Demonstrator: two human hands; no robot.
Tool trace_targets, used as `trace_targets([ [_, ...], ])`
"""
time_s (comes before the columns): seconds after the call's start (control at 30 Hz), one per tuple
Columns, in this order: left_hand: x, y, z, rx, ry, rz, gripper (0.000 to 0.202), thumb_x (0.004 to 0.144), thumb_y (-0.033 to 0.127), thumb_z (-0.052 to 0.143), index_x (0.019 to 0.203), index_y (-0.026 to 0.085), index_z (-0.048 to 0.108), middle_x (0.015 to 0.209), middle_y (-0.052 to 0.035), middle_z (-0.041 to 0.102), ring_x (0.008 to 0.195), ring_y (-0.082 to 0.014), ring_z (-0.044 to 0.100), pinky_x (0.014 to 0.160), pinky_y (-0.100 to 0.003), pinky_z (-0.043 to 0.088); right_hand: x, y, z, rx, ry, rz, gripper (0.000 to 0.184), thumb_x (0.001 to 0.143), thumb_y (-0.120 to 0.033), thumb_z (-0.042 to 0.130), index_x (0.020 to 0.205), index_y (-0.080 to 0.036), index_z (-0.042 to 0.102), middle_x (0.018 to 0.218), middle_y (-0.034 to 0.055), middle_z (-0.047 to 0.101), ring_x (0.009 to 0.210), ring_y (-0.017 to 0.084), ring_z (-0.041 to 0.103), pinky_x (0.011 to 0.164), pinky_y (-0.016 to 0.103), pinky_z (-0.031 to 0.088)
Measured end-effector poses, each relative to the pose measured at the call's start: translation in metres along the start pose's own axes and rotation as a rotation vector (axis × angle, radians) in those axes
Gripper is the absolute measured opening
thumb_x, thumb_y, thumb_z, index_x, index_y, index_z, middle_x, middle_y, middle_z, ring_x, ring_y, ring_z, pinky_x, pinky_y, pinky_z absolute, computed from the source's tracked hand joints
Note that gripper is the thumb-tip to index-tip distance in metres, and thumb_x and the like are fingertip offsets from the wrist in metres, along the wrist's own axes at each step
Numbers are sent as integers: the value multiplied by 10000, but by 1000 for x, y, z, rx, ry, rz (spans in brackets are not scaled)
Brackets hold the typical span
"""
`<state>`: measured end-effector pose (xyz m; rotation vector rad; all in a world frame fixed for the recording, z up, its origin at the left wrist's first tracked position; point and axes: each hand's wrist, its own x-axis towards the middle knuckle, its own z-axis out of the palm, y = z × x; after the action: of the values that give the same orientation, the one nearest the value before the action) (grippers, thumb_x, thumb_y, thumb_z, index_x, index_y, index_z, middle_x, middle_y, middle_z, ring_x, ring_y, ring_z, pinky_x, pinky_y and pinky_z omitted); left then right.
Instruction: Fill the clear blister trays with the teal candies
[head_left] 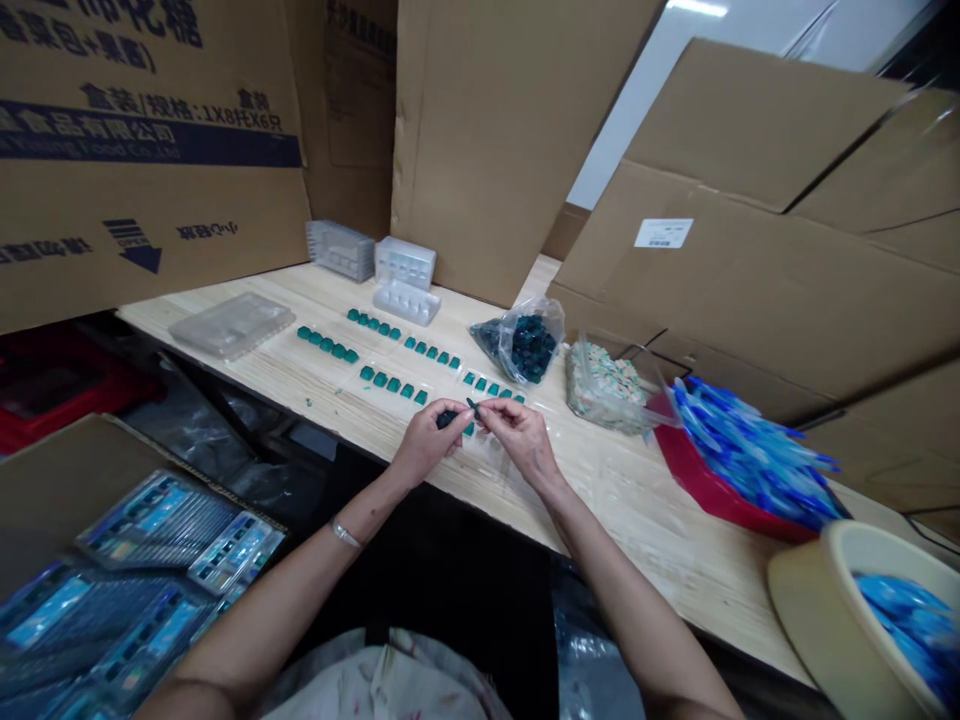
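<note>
My left hand (429,437) and my right hand (517,432) meet over the near edge of the wooden table (637,500). Both are closed in a pinch on small dark green pieces (456,414) held between the fingertips. Just beyond my fingers lie clear plastic trays with rows of green pieces (394,384) set in them. An open clear bag of dark green pieces (525,345) sits behind my right hand.
A bag of pale mixed bits (604,388), a red basin of blue items (739,455) and a beige bowl (832,620) stand at the right. Empty clear trays (232,322) and stacked moulds (405,275) lie at the back. Cardboard boxes surround the table; packaged blister cards (150,560) lie lower left.
</note>
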<state>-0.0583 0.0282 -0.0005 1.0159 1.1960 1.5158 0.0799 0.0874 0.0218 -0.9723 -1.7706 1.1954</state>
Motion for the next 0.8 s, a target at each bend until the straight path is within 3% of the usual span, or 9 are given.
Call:
trace_targets([
  [0.17, 3, -8, -4, 162, 43, 56, 194, 768, 363, 586, 843, 184, 593, 523, 44, 521, 446, -92, 480, 454, -202, 378, -1, 5, 0, -4, -4, 7, 308, 654, -391, 720, 861, -165, 688, 724, 40, 675, 647, 161, 623, 628, 279, 505],
  [0.27, 4, -8, -5, 268, 35, 150, 152, 789, 324, 560, 843, 191, 608, 642, 13, 594, 506, -100, 515, 537, -223, 424, -2, 5, 0, -33, -47, 6, 284, 686, -385, 686, 873, -172, 696, 718, 44, 683, 647, 176, 634, 638, 301, 516],
  [0.43, 1, -2, -3, 400, 71, 367, 65, 780, 233, 559, 780, 200, 615, 846, -43, 647, 793, -159, 583, 771, -271, 434, -3, 3, 1, -374, -12, -264, 169, 768, -258, 572, 840, -202, 714, 806, 54, 700, 710, 190, 640, 712, 314, 494],
  [0.6, 2, -9, -4, 367, 65, 149, 137, 808, 308, 531, 845, 189, 588, 572, 28, 553, 499, -109, 506, 561, -233, 421, -2, 3, 2, -429, 64, -198, 184, 791, -230, 519, 782, -166, 691, 607, 21, 649, 536, 152, 587, 536, 251, 454],
  [0.7, 5, -14, -4, 268, 64, 58, 224, 789, 376, 560, 890, 177, 565, 522, 53, 511, 450, -98, 489, 479, -210, 393, -5, 3, 4, -547, 119, -323, 172, 802, -215, 515, 753, -161, 670, 654, 31, 658, 577, 146, 594, 587, 245, 463],
  [0.8, 8, -13, -2, 275, 79, 69, 256, 761, 357, 599, 922, 162, 561, 622, 32, 574, 444, -83, 495, 474, -210, 409, -11, 1, 8, -691, 95, -479, 176, 826, -186, 487, 780, -158, 655, 721, 53, 661, 646, 151, 603, 647, 251, 468],
])
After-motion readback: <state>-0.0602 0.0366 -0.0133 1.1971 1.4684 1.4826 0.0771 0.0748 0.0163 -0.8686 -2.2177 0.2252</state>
